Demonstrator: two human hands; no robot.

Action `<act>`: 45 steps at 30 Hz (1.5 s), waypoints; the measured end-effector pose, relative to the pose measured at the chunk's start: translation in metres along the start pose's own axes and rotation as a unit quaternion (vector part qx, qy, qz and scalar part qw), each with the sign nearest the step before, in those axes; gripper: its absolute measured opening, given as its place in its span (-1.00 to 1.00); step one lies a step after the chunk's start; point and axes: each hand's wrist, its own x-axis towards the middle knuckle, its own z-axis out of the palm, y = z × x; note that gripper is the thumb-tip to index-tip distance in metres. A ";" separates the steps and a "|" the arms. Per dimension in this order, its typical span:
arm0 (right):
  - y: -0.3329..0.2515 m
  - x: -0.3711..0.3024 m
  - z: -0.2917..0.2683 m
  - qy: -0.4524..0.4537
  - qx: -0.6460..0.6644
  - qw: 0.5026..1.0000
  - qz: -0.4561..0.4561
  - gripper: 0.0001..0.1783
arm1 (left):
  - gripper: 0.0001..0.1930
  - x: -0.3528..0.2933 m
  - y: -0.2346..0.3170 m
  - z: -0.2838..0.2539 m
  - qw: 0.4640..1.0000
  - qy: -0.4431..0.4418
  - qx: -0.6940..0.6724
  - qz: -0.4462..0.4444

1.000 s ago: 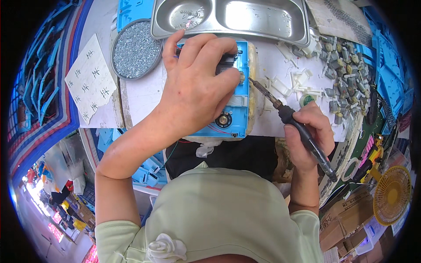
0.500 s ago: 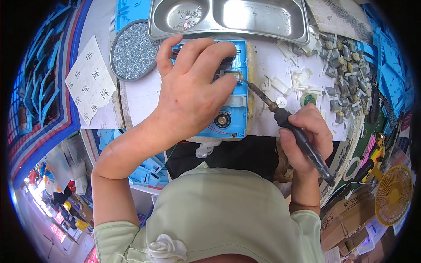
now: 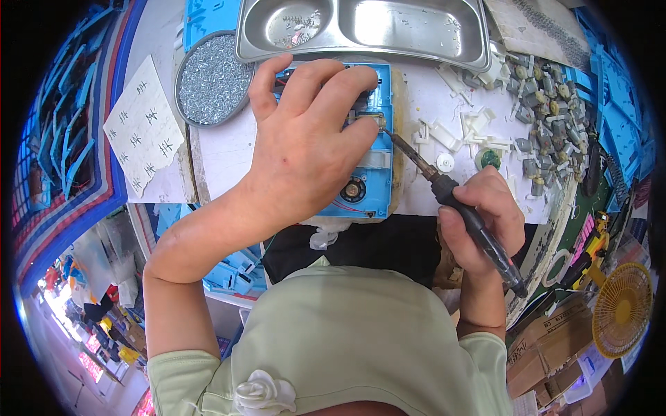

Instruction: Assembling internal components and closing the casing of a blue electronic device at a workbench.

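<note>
A blue plastic casing point(image 3: 378, 197) with small parts and wires inside lies in front of me on a pale pad. My left hand point(image 3: 305, 132) reaches across it with bent fingers, gripping it from above. Its thumb presses beside a small metal-edged part point(image 3: 375, 119), and the palm hides much of the casing's left side. Closed around the black handle of a soldering iron point(image 3: 479, 229), my right hand point(image 3: 489, 218) stays right of the casing. The iron's tip points up and left, at or very near that small part. A round speaker point(image 3: 353, 188) shows inside the casing, below my thumb.
A round dish of small screws point(image 3: 211, 80) stands left of the casing. Behind lies a metal compartment tray point(image 3: 409, 59). To the right are white plastic parts point(image 3: 444, 135), a green coil point(image 3: 488, 159) and a heap of small motors point(image 3: 551, 118). A marked paper point(image 3: 144, 128) lies left.
The soldering iron has shifted very slightly, its handle end moving a little down and left with my right hand. My left hand stays almost in place on the casing.
</note>
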 end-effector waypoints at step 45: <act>-0.005 0.005 0.003 -0.018 -0.047 0.998 -0.036 -0.63 | -0.91 0.006 0.008 -0.004 0.999 -0.020 0.024 -0.009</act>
